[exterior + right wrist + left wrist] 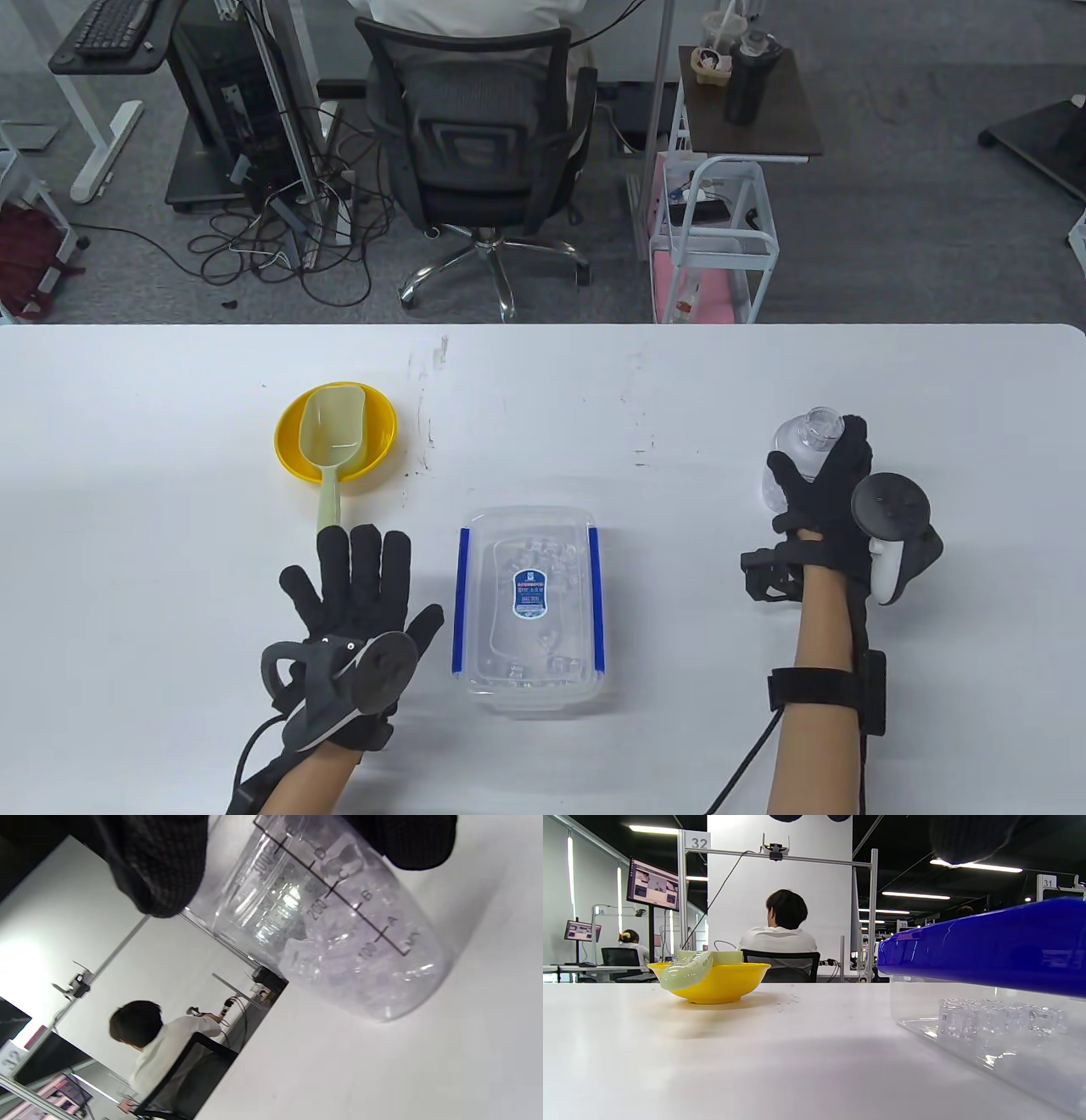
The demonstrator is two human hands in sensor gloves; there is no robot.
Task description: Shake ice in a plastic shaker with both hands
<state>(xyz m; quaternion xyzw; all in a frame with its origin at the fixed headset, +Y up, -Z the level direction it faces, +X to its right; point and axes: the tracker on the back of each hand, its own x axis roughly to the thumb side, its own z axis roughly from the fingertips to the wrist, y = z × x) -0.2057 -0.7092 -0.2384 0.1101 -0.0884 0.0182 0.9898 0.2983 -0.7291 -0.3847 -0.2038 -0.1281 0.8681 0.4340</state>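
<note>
The shaker [802, 454] with ice stands on the table [170, 509] at our right, and our right hand [827, 501] grasps it. Our left hand [361, 611] lies released, flat. We should bring it across and hold the lid firmly before shaking.

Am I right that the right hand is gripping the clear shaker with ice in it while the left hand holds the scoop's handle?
Not quite: the left hand holds nothing. In the table view it lies flat and open on the table, just short of the scoop in the yellow bowl. The right hand does grip the shaker, with ice inside.
</note>
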